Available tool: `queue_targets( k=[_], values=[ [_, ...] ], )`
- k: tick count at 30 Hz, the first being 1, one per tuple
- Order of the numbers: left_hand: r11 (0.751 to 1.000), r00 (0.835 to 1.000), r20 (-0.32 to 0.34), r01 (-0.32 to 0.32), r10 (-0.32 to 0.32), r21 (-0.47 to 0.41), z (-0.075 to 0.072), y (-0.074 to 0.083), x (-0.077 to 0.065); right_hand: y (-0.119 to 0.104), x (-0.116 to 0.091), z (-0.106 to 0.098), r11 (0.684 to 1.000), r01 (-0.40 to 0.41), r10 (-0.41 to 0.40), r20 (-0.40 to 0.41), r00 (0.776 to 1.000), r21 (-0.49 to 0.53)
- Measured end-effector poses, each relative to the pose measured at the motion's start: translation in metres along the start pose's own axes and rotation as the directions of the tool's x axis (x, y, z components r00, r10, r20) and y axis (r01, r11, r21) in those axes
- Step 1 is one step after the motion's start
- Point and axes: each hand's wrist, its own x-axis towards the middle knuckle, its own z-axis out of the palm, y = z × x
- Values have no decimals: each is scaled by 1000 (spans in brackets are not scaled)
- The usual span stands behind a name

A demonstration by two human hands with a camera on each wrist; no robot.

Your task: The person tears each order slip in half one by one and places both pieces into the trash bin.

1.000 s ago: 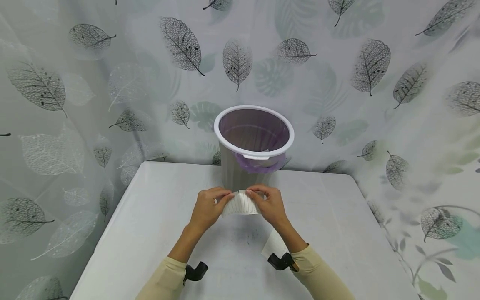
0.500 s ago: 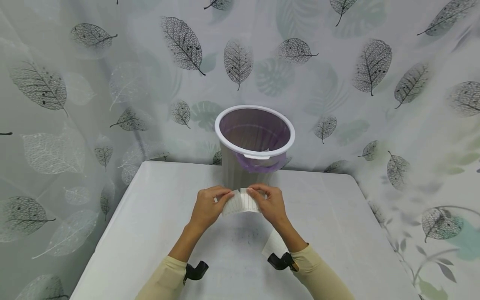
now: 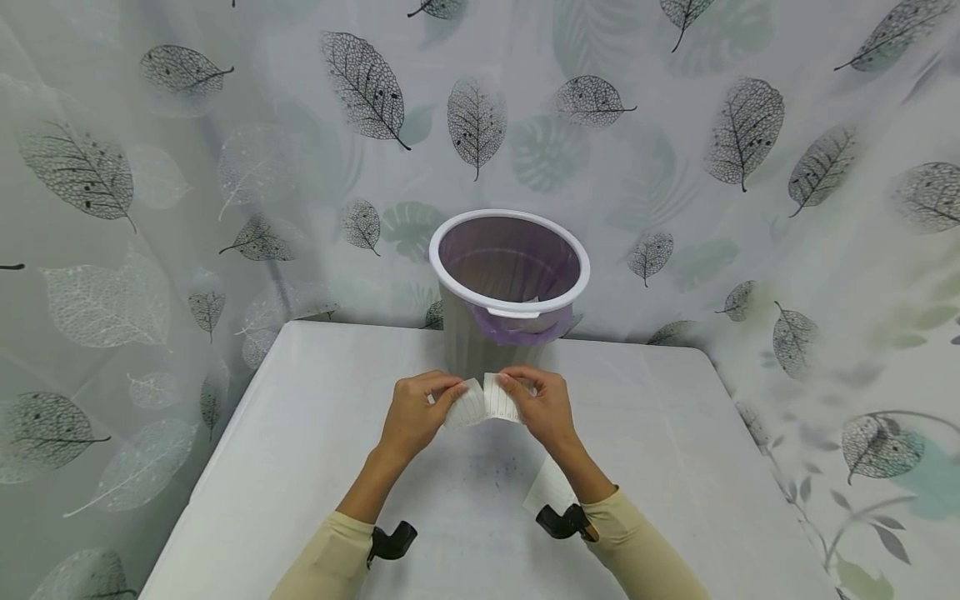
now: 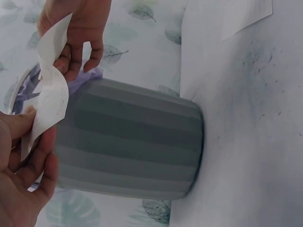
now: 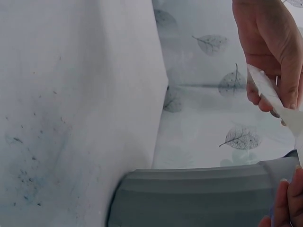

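A small piece of white paper with printed lines (image 3: 500, 398) is split from its top edge, its two halves spreading in a V and seeming to meet low down. My left hand (image 3: 420, 408) pinches the left half between thumb and fingers. The right half is pinched the same way by my right hand (image 3: 542, 408). In the left wrist view the paper (image 4: 53, 101) looks bent and twisted between both hands. Another sheet of white paper (image 3: 550, 487) lies on the table, partly hidden under my right forearm.
Just beyond my hands a grey bin (image 3: 480, 337) with a white rim stands on the white table (image 3: 337, 400). A purple liner (image 3: 521, 332) shows over its near side. Dark specks (image 4: 260, 71) dot the tabletop. A leaf-patterned curtain (image 3: 300, 183) hangs behind.
The split in the paper has widened and run further down. My right hand has shifted slightly to the right; my left hand stays almost where it was.
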Motion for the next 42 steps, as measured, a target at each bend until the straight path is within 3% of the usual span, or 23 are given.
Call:
queue_targets(
  k=[42],
  values=[
    [1000,999,-29,20,-20,19,-5,-4,-1,10,4,-15,999,-50,49,-74,996,-16]
  ],
)
